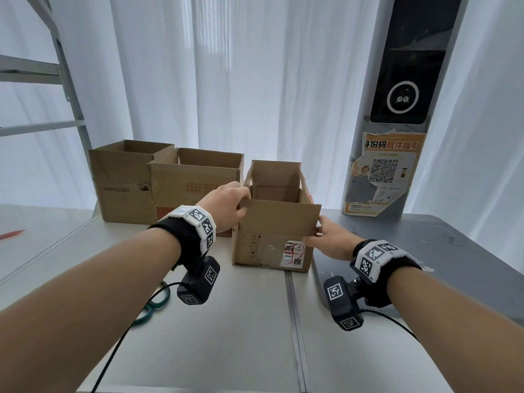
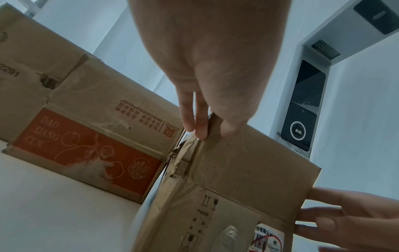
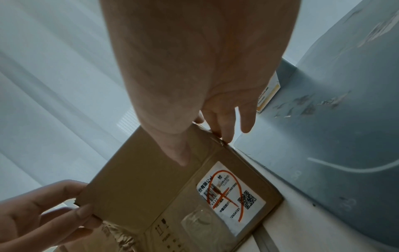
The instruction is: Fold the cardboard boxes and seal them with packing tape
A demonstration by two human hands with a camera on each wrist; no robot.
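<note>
I am pinching the near flap (image 1: 279, 214) of the small cardboard box (image 1: 273, 236) on the table (image 1: 226, 321), left hand (image 1: 226, 205) at its left corner, right hand (image 1: 326, 239) clamping its right edge, flap's long axis running between them.

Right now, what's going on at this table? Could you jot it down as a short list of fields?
Activity: folding the near flap of a small cardboard box
Left hand: pinches the flap's upper left corner
Right hand: grips the flap's right edge
Box top: open, flaps upright
Box label: white sticker with red scribble on the front
Other boxes: two larger open boxes behind, to the left
Tape: green rolls on the table, partly hidden by the left arm
Sealing: not yet started
</note>
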